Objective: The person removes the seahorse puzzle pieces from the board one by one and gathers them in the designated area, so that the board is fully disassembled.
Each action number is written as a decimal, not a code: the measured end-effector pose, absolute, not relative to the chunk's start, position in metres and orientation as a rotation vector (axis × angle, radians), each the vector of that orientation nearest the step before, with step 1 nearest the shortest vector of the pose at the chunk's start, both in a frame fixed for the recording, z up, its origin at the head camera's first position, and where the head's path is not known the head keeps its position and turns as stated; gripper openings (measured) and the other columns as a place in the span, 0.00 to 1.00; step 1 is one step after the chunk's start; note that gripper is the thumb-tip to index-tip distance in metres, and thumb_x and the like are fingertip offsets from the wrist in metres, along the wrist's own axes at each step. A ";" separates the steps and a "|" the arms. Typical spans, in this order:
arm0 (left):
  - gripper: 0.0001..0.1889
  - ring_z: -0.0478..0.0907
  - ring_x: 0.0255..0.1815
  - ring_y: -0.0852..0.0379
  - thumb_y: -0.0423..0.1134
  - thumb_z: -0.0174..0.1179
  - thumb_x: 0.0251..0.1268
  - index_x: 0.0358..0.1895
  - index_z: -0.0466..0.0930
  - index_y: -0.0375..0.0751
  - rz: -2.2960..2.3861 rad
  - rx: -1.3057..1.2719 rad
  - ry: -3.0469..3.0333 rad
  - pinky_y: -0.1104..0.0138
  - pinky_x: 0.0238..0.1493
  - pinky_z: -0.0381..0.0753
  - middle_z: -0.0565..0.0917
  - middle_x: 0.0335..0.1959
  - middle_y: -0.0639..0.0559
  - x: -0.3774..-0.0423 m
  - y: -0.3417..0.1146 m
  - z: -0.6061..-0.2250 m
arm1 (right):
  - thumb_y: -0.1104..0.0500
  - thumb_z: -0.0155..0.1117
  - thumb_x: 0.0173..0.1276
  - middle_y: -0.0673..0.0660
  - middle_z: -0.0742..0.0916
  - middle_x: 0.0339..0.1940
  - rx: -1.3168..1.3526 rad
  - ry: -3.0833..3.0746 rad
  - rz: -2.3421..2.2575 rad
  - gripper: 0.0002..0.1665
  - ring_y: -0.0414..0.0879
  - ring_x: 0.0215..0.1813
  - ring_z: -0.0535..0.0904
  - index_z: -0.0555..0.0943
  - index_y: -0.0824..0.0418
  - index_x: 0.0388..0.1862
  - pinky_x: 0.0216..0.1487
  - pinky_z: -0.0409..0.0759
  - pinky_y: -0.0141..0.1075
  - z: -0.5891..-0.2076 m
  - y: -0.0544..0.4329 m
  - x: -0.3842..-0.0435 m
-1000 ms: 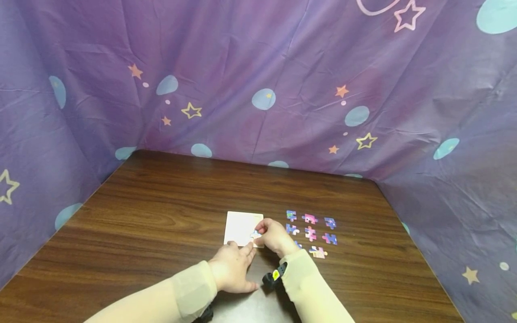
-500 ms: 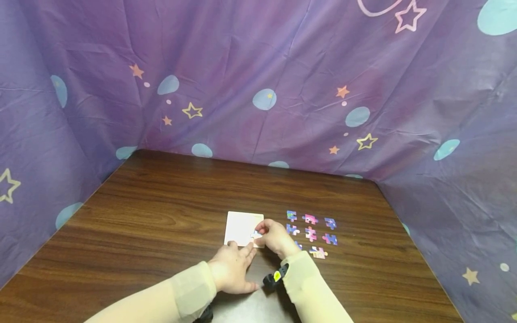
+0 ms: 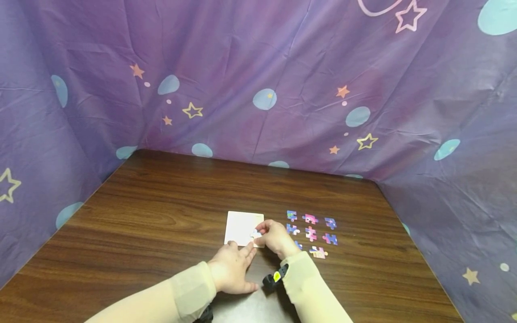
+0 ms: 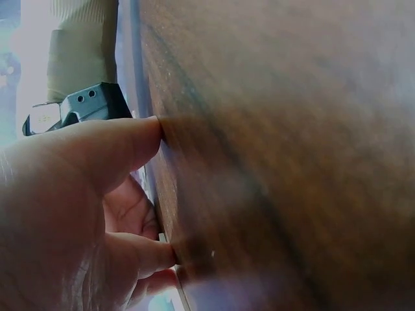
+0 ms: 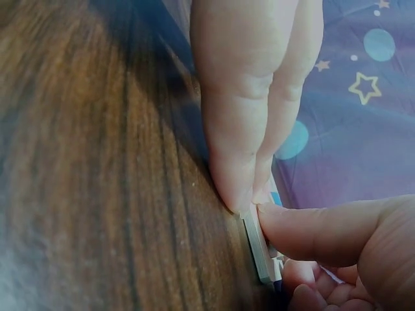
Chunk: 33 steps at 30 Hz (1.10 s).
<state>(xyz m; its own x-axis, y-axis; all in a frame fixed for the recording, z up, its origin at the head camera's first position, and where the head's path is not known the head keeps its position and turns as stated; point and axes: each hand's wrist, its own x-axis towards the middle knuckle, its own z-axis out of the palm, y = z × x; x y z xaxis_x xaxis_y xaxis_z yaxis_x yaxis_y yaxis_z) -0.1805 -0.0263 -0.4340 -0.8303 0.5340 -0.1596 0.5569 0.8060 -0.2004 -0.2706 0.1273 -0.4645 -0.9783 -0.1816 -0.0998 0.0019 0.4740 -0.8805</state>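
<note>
A white square board (image 3: 238, 225) lies on the brown table in the head view. Near its right edge my right hand (image 3: 278, 238) pinches a small pale-and-blue jigsaw piece (image 3: 255, 233) between thumb and fingers, low over the board. My left hand (image 3: 233, 268) is spread flat, fingertips touching the board's near edge and thumb pointing right along the table. From the right wrist, the left fingers (image 5: 237, 129) press the board's edge (image 5: 257, 253) beside the right thumb (image 5: 318, 230); the piece is mostly hidden there. The left wrist view shows the left thumb (image 4: 133, 139) on the tabletop.
Right of the board, several loose jigsaw pieces (image 3: 310, 233) in blue and pink lie in rough rows, one partly behind the right wrist. A purple patterned cloth (image 3: 242, 80) surrounds the table (image 3: 141, 215). A pale grey patch (image 3: 250, 309) lies at the near edge.
Both hands stay in place at the board, the right still pinching the jigsaw piece with at most a very slight shift. The loose pieces have not moved.
</note>
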 end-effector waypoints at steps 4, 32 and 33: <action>0.48 0.74 0.52 0.41 0.78 0.44 0.54 0.72 0.65 0.50 -0.362 0.880 2.888 0.64 0.39 0.75 0.64 0.73 0.55 -0.180 -0.026 -0.434 | 0.74 0.71 0.41 0.56 0.79 0.33 -0.184 2.540 -1.518 0.22 0.46 0.35 0.73 0.81 0.66 0.39 0.36 0.74 0.34 -0.466 0.128 -0.271; 0.48 0.72 0.55 0.36 0.75 0.50 0.54 0.69 0.68 0.41 -0.208 0.900 2.931 0.58 0.53 0.77 0.67 0.70 0.45 -0.177 -0.031 -0.437 | 0.76 0.68 0.46 0.55 0.79 0.29 -0.179 2.500 -1.600 0.18 0.44 0.31 0.72 0.82 0.69 0.39 0.29 0.73 0.30 -0.465 0.127 -0.269; 0.48 0.72 0.56 0.35 0.75 0.50 0.54 0.69 0.68 0.41 -0.204 0.900 2.931 0.58 0.53 0.78 0.67 0.70 0.45 -0.177 -0.031 -0.437 | 0.75 0.68 0.46 0.54 0.79 0.29 -0.177 2.507 -1.593 0.17 0.44 0.31 0.73 0.82 0.69 0.39 0.29 0.74 0.30 -0.465 0.127 -0.268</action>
<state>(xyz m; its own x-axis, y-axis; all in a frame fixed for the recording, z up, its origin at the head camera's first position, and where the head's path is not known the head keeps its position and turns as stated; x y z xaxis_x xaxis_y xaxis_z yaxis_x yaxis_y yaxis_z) -0.1771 -0.0305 -0.4370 -0.8264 0.5533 -0.1049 0.5625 0.8200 -0.1063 -0.2684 0.1272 -0.4650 -0.9793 -0.1876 -0.0761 -0.0109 0.4241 -0.9056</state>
